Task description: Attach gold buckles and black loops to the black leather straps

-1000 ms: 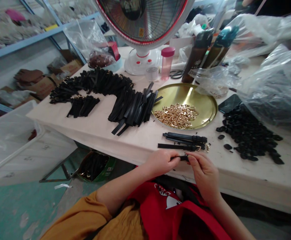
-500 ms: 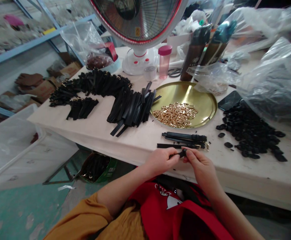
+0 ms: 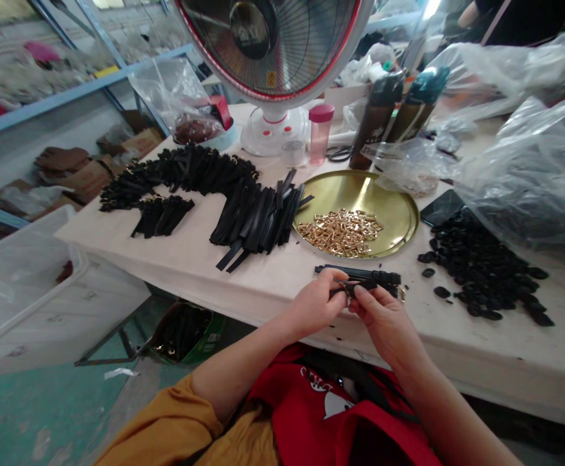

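Both hands are pinched together around a black strap [image 3: 367, 284] above the table's front edge. My left hand [image 3: 318, 304] grips one end, and my right hand [image 3: 384, 315] holds the other close beside it; the fingers hide much of the strap. Just behind them lies a small stack of black straps [image 3: 354, 272] with gold buckles at the right end, partly covered by my hands. Beyond it, a round gold tray [image 3: 393, 220] carries a heap of small gold buckles [image 3: 343, 232]. To the right spreads a pile of small black loops [image 3: 486, 268].
Bundles of black straps [image 3: 257, 217] cover the table's left part. A fan [image 3: 275, 133] stands at the back, with a pink-lidded bottle [image 3: 320, 136] and two dark spray cans [image 3: 376, 120]. Plastic bags [image 3: 534, 175] lie at right, beside a dark phone [image 3: 442, 207]. A white bin [image 3: 59, 304] stands at left.
The strap in my hands has turned and lifted slightly, now slanting up to the right. My hands have shifted a little over the strap stack, covering more of it. The view has tilted up slightly.
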